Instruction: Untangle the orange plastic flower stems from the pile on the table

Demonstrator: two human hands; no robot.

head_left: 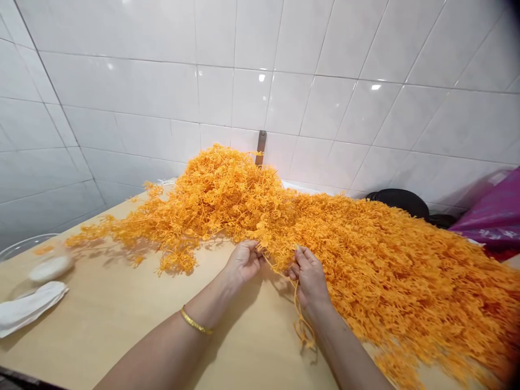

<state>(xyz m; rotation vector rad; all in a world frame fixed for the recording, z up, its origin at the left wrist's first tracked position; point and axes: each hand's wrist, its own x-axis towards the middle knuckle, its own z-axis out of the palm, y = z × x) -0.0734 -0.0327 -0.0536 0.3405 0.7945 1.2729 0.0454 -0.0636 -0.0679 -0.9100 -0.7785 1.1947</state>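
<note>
Looking down on a pale wooden bench (122,330) against a white tiled wall (134,92). At the far left edge, the rim of a glass bowl (22,245), with a white oval pad (51,267) and a folded white cloth (30,307) just in front. Spreading from centre-left to the far right, a huge heap of orange plastic sprigs (385,271), covering most of the bench. At the heap's near edge, left hand (244,261), gold bangle (196,322) on its wrist, fingers curled and pinching a thin orange stem (273,266). Just beside it, right hand (311,277) pinching the same stem, loose end trailing down past the wrist. Behind the heap, a metal bracket (260,147) on the wall. Far right, a black round object (400,200) and a purple bag (493,214).
</note>
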